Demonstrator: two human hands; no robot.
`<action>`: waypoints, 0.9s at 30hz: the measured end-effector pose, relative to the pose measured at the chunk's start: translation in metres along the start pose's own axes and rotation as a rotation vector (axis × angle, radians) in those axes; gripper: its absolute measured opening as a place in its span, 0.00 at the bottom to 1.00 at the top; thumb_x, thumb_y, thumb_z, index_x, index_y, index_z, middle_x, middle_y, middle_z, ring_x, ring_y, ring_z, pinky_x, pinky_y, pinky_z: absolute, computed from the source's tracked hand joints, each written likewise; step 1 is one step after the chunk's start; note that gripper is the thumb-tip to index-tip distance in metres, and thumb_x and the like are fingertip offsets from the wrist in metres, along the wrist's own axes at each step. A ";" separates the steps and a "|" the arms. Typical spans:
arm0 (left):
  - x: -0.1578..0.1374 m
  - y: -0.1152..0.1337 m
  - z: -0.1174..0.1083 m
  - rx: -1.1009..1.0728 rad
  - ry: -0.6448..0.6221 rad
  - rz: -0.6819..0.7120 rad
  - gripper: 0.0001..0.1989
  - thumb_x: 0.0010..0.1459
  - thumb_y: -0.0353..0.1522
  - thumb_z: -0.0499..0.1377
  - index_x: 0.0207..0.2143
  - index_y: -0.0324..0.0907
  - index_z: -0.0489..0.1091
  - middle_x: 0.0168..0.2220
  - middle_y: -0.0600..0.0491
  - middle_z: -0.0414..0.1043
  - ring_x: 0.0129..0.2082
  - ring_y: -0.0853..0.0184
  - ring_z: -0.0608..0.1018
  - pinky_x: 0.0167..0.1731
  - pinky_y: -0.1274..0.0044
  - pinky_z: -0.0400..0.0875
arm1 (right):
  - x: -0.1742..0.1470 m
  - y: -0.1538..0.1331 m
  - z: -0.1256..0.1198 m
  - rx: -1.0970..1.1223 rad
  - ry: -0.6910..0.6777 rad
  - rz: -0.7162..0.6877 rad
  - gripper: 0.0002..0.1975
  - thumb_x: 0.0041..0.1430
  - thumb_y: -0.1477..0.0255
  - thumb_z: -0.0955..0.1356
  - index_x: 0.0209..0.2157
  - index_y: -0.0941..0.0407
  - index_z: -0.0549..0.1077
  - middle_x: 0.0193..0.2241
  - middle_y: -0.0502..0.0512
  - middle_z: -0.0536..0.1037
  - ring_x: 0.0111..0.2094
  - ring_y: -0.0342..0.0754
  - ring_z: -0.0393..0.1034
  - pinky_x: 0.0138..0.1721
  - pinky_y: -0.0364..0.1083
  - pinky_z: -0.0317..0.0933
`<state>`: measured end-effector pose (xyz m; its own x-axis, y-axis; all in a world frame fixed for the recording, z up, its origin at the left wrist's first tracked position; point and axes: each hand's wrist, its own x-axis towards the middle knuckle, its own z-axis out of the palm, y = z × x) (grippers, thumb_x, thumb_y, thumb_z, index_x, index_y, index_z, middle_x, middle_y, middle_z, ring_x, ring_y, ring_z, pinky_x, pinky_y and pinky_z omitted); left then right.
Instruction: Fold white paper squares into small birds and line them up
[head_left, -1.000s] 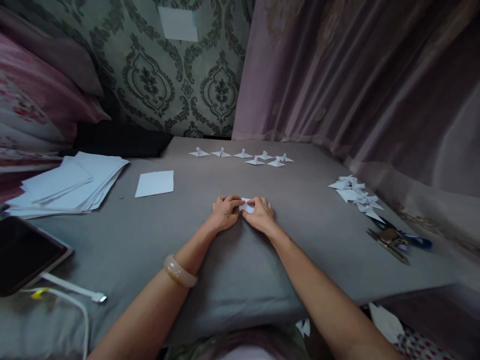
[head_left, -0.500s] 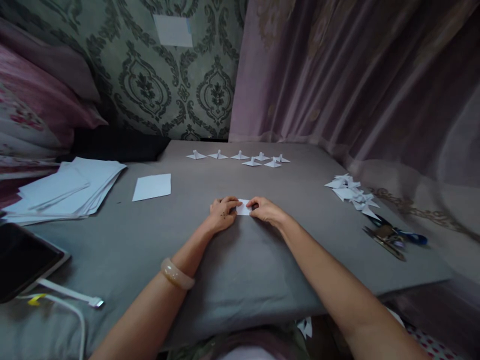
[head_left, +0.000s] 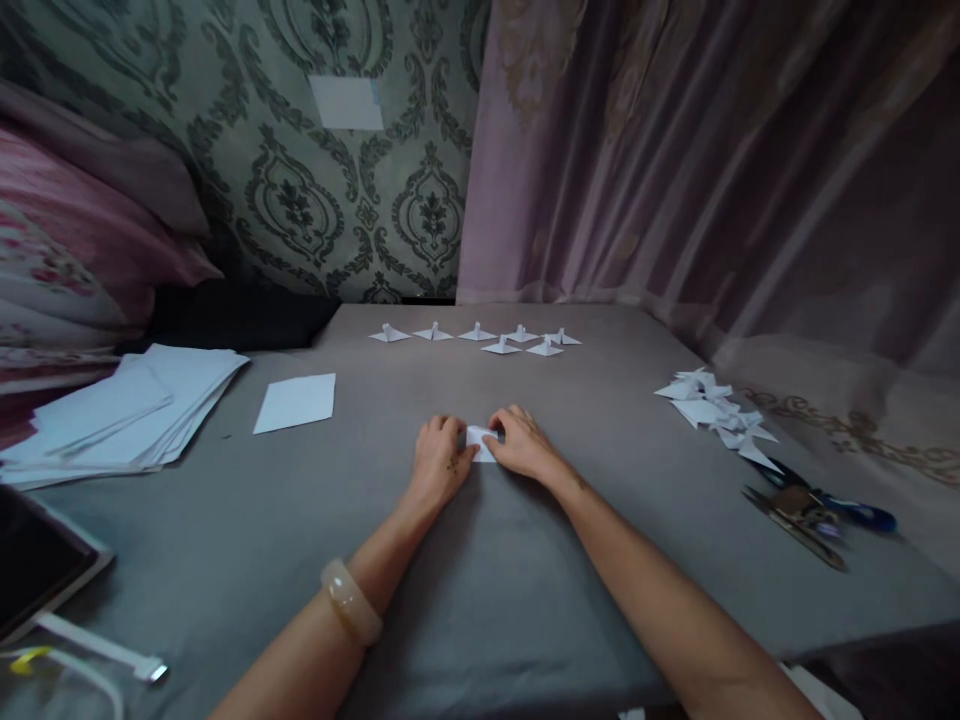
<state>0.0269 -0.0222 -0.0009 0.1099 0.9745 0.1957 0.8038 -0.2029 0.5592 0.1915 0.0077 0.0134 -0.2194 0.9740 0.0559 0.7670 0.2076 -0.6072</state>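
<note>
A small folded piece of white paper (head_left: 481, 446) lies on the grey cloth between my hands. My left hand (head_left: 441, 460) pinches its left side, thumb on the paper and fingers curled behind the edge. From the right, my right hand (head_left: 521, 443) holds the other side, its thumb pressed on the paper and the forefinger bent at the top edge. The fingertips hide both side edges. Beyond my hands, several folded white paper cranes (head_left: 478, 332) stand spread near the far side of the table. More paper cranes (head_left: 712, 405) lie heaped to the right.
A stack of white paper (head_left: 150, 410) lies at the left, with a single square sheet (head_left: 296, 403) nearer the middle. A tablet (head_left: 41, 565) and white cable (head_left: 97, 645) occupy the near left. Scissors (head_left: 855, 510) and a narrow metal tool (head_left: 799, 530) rest at the right.
The view has tilted up a little, so the table sits lower in it. My right thumb has moved onto the paper, and the fingers of both hands are more bent around its edges.
</note>
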 end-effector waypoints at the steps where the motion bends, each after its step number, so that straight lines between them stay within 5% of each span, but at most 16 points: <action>1: 0.002 -0.003 0.002 -0.008 0.026 -0.028 0.13 0.54 0.34 0.61 0.42 0.40 0.71 0.43 0.45 0.69 0.44 0.58 0.69 0.45 0.68 0.64 | -0.001 -0.001 0.001 -0.005 0.000 -0.005 0.07 0.50 0.72 0.69 0.34 0.56 0.72 0.36 0.56 0.71 0.41 0.49 0.64 0.45 0.48 0.56; 9: 0.009 -0.005 -0.005 -0.135 -0.068 -0.115 0.09 0.52 0.34 0.62 0.36 0.40 0.74 0.42 0.46 0.68 0.44 0.58 0.69 0.48 0.66 0.63 | -0.019 -0.002 0.003 0.123 -0.025 0.052 0.03 0.56 0.71 0.64 0.30 0.55 0.68 0.25 0.49 0.73 0.27 0.42 0.66 0.30 0.41 0.57; 17: 0.006 -0.006 -0.009 -0.169 -0.129 -0.051 0.10 0.52 0.32 0.61 0.38 0.41 0.73 0.44 0.47 0.68 0.46 0.58 0.68 0.50 0.63 0.61 | -0.026 -0.007 0.002 0.197 -0.093 0.083 0.11 0.54 0.68 0.68 0.40 0.55 0.72 0.31 0.51 0.76 0.30 0.43 0.68 0.33 0.42 0.58; 27: 0.005 -0.010 -0.019 -0.252 -0.187 -0.012 0.08 0.49 0.33 0.63 0.34 0.42 0.74 0.42 0.48 0.70 0.44 0.59 0.69 0.47 0.65 0.62 | -0.035 -0.007 -0.003 0.233 -0.206 0.045 0.08 0.56 0.73 0.66 0.39 0.53 0.75 0.32 0.51 0.75 0.32 0.43 0.67 0.34 0.42 0.58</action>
<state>0.0084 -0.0167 0.0098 0.2262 0.9728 0.0493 0.6381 -0.1862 0.7471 0.1954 -0.0273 0.0184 -0.3241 0.9381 -0.1222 0.6249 0.1153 -0.7721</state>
